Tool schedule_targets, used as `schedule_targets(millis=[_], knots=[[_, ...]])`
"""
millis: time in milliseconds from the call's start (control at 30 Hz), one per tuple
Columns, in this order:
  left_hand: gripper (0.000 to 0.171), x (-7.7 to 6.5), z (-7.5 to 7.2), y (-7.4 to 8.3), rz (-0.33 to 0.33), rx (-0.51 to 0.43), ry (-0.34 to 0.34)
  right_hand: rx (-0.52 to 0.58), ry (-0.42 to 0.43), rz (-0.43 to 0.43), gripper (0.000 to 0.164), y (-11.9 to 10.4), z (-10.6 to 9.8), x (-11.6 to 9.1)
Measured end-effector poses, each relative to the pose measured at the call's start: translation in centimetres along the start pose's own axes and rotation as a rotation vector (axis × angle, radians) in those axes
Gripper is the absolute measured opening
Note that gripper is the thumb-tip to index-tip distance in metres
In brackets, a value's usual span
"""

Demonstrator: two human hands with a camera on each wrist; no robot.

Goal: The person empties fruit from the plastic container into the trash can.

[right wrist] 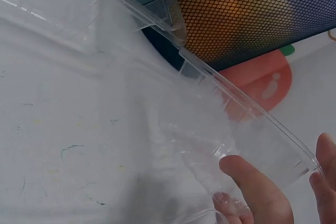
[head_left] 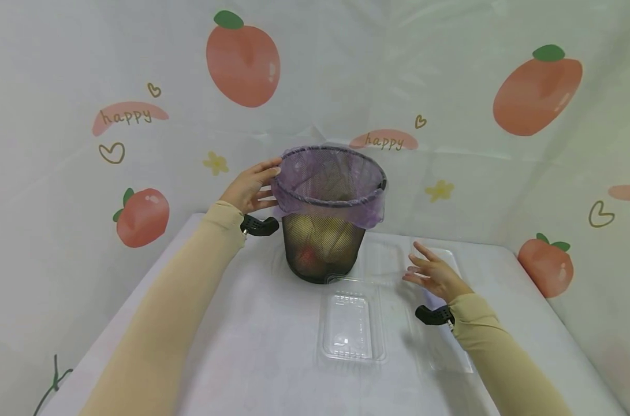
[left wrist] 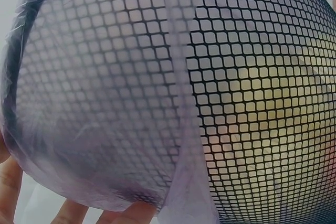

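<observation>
A black mesh wastebasket stands on the table, lined with a purple plastic bag folded over its rim. Through the mesh show yellowish round things and a red one, their kind unclear. My left hand touches the bagged rim at its left side, fingers mostly straight; its fingertips rest on the bag in the left wrist view. My right hand, fingers spread, is over a clear plastic piece at the right. In the right wrist view its thumb and fingers are by a clear container's edge.
A clear plastic tray lies in front of the wastebasket. The white-covered table meets a white sheet printed with peaches behind. A green tie hangs by the left edge.
</observation>
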State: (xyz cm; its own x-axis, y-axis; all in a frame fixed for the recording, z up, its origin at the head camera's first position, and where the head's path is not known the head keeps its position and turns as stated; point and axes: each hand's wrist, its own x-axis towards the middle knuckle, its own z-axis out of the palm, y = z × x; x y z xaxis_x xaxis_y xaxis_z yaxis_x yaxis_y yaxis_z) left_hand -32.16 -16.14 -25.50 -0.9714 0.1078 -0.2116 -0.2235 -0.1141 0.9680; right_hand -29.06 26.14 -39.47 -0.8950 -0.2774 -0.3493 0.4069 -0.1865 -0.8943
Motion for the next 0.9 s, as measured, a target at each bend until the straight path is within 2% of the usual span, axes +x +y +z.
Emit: schedule_targets(millis=[167,533,767,900], knots=[[0.045,-0.1,0.1,0.0,-0.002,0.004,-0.002,-0.006,0.025,0.011,0.074,0.0,0.2,0.2],[0.046,-0.1,0.0,0.0,0.000,0.004,-0.001,-0.004,0.020,0.032,0.075,-0.2,-0.4,0.8],[0.045,-0.2,0.1,0.0,-0.002,0.004,0.008,-0.079,0.031,0.029,0.073,-0.1,-0.8,1.1],[0.045,-0.2,0.1,0.0,-0.002,0.005,0.009,-0.127,0.066,0.035,0.068,0.2,-0.7,1.2]])
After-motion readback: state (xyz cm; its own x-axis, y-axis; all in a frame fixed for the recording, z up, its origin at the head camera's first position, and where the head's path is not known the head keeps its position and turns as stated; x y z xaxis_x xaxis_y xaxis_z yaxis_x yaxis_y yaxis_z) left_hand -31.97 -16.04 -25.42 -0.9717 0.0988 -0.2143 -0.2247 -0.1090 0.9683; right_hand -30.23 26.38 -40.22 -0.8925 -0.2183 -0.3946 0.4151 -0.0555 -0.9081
